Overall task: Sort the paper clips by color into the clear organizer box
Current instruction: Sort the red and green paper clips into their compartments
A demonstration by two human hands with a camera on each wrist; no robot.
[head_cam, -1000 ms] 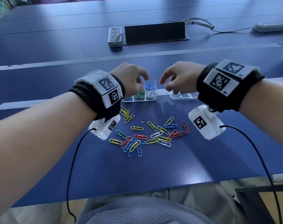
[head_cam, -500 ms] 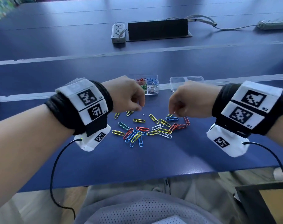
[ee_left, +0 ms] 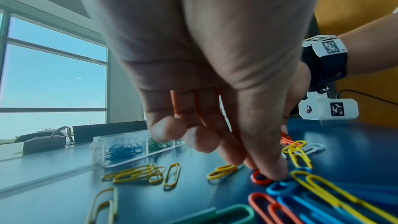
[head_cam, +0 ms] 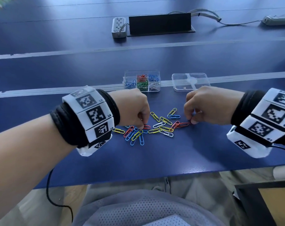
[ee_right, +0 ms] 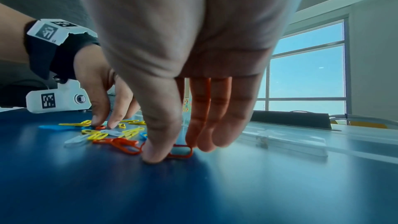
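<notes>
A loose pile of coloured paper clips lies on the blue table. Behind it stands the clear organizer box, with red, blue, green and white clips in separate compartments. My left hand is down at the pile's left side, where thumb and forefinger pinch a red clip that lies flat on the table. At the pile's right edge my right hand does the same to another red clip. The other fingers of both hands are curled above the table.
The box's clear lid lies to the right of the box, just beyond my right hand. Far back are a power strip, a black panel and a second power strip. The table's front edge is close to my lap.
Both hands have drawn back from the box and lid and dropped onto the pile. Their fingertips have closed on red clips.
</notes>
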